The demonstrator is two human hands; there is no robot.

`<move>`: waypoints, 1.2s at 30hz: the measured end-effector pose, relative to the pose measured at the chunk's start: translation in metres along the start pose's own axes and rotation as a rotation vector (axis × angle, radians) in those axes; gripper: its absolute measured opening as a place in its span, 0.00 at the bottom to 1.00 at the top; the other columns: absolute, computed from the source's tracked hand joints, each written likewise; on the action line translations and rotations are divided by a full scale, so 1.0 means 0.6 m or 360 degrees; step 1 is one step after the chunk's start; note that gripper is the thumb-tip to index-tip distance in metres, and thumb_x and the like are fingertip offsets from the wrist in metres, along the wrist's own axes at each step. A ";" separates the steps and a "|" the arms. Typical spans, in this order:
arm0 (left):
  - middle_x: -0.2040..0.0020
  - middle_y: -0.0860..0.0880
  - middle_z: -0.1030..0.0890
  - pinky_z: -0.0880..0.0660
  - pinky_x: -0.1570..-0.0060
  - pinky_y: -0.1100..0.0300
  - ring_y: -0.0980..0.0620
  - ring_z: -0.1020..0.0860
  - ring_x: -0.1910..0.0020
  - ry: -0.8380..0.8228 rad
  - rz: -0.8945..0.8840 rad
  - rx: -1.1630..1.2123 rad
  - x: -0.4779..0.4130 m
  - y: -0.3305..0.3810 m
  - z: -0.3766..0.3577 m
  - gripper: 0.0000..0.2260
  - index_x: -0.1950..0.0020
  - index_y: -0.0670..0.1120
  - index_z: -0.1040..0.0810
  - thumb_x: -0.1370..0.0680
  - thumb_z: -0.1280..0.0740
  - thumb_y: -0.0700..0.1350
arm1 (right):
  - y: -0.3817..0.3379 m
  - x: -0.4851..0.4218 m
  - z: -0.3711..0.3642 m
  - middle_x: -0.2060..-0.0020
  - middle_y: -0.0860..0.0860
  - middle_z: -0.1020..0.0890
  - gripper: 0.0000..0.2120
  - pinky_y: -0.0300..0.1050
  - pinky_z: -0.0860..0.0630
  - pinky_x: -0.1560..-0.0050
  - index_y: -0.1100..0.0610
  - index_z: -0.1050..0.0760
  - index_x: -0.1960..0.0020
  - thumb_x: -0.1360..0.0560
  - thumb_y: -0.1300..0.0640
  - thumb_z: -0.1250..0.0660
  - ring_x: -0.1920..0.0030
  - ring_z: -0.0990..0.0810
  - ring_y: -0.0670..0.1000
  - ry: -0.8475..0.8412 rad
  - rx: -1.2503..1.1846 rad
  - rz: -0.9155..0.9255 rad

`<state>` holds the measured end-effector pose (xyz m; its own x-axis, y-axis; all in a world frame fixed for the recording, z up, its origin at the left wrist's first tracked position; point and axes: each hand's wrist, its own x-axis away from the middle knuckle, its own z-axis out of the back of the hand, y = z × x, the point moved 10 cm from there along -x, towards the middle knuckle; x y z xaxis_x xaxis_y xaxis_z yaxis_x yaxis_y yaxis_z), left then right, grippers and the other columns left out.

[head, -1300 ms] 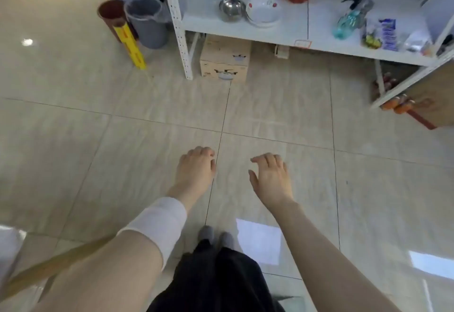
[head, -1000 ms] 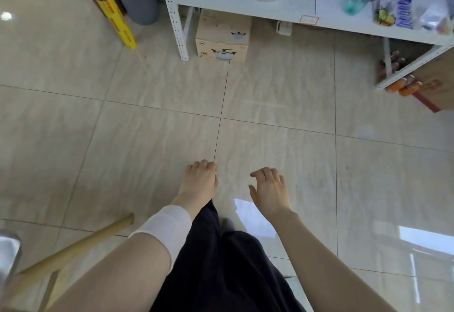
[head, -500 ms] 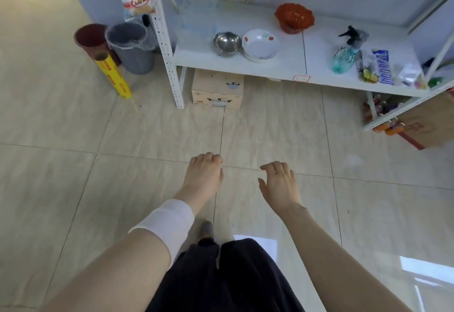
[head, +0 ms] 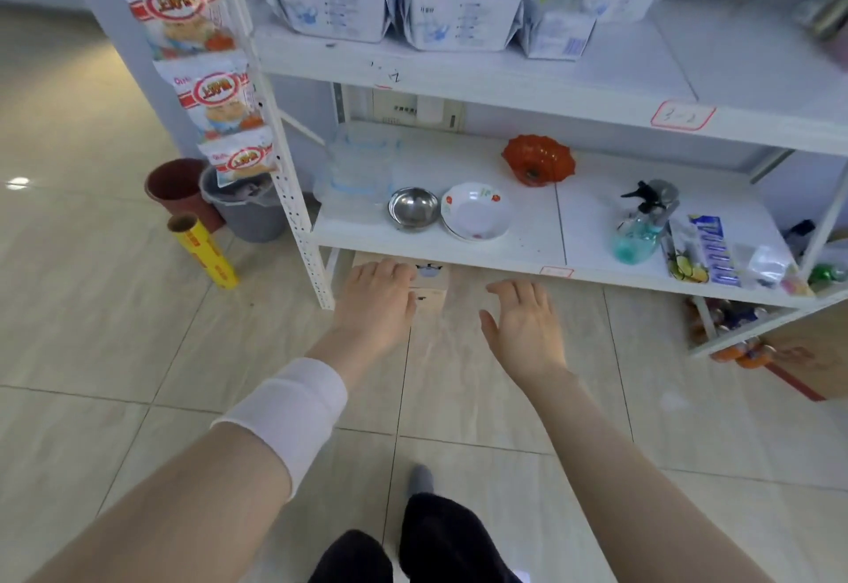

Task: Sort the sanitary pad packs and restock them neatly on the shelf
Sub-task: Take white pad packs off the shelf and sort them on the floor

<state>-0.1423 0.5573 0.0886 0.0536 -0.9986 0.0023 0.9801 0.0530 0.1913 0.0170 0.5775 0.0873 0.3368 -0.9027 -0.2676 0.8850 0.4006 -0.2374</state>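
Several white and blue sanitary pad packs (head: 459,9) sit in a loose heap on the upper board of a white metal shelf (head: 550,91); some lean against each other and more are piled behind them. My left hand (head: 376,302) and my right hand (head: 527,325) are stretched out in front of me, well below that board. Both hold nothing, with fingers apart and palms down. A white band wraps my left forearm.
The lower board carries clear containers, a steel bowl (head: 413,208), a white bowl (head: 475,215), an orange dish (head: 537,160), a spray bottle (head: 642,224) and small packets. A cardboard box (head: 431,284) sits under it. Snack bags (head: 206,91) hang on the left upright; buckets (head: 243,210) and a yellow roll (head: 206,252) stand left.
The view has lifted and moved closer to the shelf, so the upper board with the pad packs has come into sight. Both hands stay empty and have risen toward the shelf.
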 end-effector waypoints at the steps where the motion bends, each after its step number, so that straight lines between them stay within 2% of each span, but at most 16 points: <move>1: 0.40 0.46 0.25 0.37 0.41 0.55 0.44 0.27 0.41 0.0037 0.0003 -0.0015 -0.025 -0.001 0.016 0.14 0.37 0.45 0.28 0.22 0.41 0.45 | 0.001 -0.032 0.011 0.56 0.60 0.21 0.16 0.53 0.24 0.55 0.63 0.22 0.51 0.37 0.62 0.24 0.55 0.22 0.64 0.0019 -0.0009 0.0022; 6: 0.39 0.47 0.26 0.38 0.39 0.56 0.46 0.28 0.39 0.0144 0.0058 -0.0048 -0.116 -0.022 0.086 0.15 0.35 0.46 0.29 0.21 0.42 0.46 | -0.009 -0.165 0.049 0.52 0.61 0.21 0.16 0.54 0.25 0.53 0.63 0.23 0.47 0.34 0.61 0.26 0.50 0.23 0.64 0.0109 -0.0027 0.0081; 10: 0.38 0.47 0.27 0.38 0.40 0.55 0.46 0.29 0.39 0.0237 0.0051 -0.0083 -0.190 -0.052 0.145 0.15 0.35 0.46 0.30 0.20 0.42 0.47 | -0.017 -0.262 0.077 0.52 0.61 0.21 0.15 0.53 0.26 0.54 0.63 0.23 0.47 0.33 0.61 0.27 0.50 0.23 0.64 0.0232 -0.0092 0.0060; 14: 0.37 0.47 0.27 0.38 0.39 0.55 0.46 0.29 0.38 0.0341 0.0085 -0.0052 -0.268 -0.092 0.207 0.15 0.34 0.46 0.30 0.20 0.42 0.46 | -0.014 -0.363 0.086 0.46 0.62 0.23 0.16 0.54 0.31 0.43 0.65 0.26 0.42 0.27 0.58 0.32 0.44 0.28 0.64 0.0212 -0.0286 -0.0105; 18: 0.37 0.45 0.27 0.38 0.39 0.54 0.45 0.29 0.38 0.0466 0.0124 0.0070 -0.355 -0.148 0.269 0.16 0.33 0.46 0.31 0.21 0.41 0.46 | 0.002 -0.469 0.108 0.40 0.61 0.27 0.23 0.49 0.35 0.39 0.64 0.30 0.36 0.25 0.51 0.34 0.39 0.31 0.62 0.0246 -0.0479 -0.0350; 26: 0.32 0.43 0.31 0.38 0.35 0.47 0.43 0.34 0.32 0.0696 0.0223 0.0212 -0.495 -0.249 0.336 0.23 0.28 0.47 0.35 0.22 0.38 0.49 | 0.047 -0.644 0.111 0.35 0.62 0.30 0.38 0.49 0.41 0.35 0.66 0.36 0.31 0.28 0.38 0.37 0.33 0.37 0.60 0.0234 -0.0300 -0.0629; 29: 0.29 0.42 0.34 0.41 0.33 0.46 0.43 0.39 0.29 0.0710 0.0311 0.0229 -0.532 -0.278 0.348 0.25 0.27 0.46 0.38 0.22 0.38 0.52 | 0.062 -0.686 0.099 0.37 0.64 0.29 0.39 0.52 0.40 0.35 0.69 0.35 0.34 0.28 0.37 0.38 0.35 0.35 0.62 0.0162 -0.0208 -0.0682; 32: 0.32 0.40 0.32 0.39 0.35 0.44 0.39 0.36 0.32 0.0730 0.0388 0.0211 -0.562 -0.316 0.355 0.27 0.28 0.44 0.37 0.23 0.37 0.53 | 0.066 -0.717 0.093 0.40 0.64 0.27 0.36 0.55 0.36 0.36 0.68 0.35 0.35 0.27 0.38 0.37 0.37 0.32 0.62 0.0078 -0.0219 -0.0699; 34: 0.33 0.38 0.31 0.36 0.36 0.43 0.38 0.35 0.33 0.0662 0.0514 0.0184 -0.578 -0.349 0.350 0.29 0.28 0.43 0.38 0.24 0.38 0.56 | 0.066 -0.728 0.085 0.46 0.63 0.25 0.35 0.53 0.30 0.43 0.65 0.36 0.33 0.27 0.40 0.36 0.42 0.28 0.61 -0.0017 -0.0323 -0.0687; 36: 0.34 0.37 0.31 0.34 0.38 0.43 0.38 0.33 0.34 0.0554 0.0663 0.0272 -0.588 -0.377 0.343 0.32 0.28 0.41 0.40 0.24 0.38 0.59 | 0.067 -0.740 0.080 0.59 0.56 0.25 0.35 0.46 0.31 0.55 0.59 0.38 0.29 0.27 0.39 0.37 0.53 0.26 0.56 -0.0116 -0.0363 -0.0661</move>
<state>-0.4219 0.8958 0.2463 0.5173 -0.8306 -0.2063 0.8193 0.4109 0.3998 -0.0816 0.9867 0.2415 -0.0018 -0.9991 -0.0426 0.8591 0.0203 -0.5113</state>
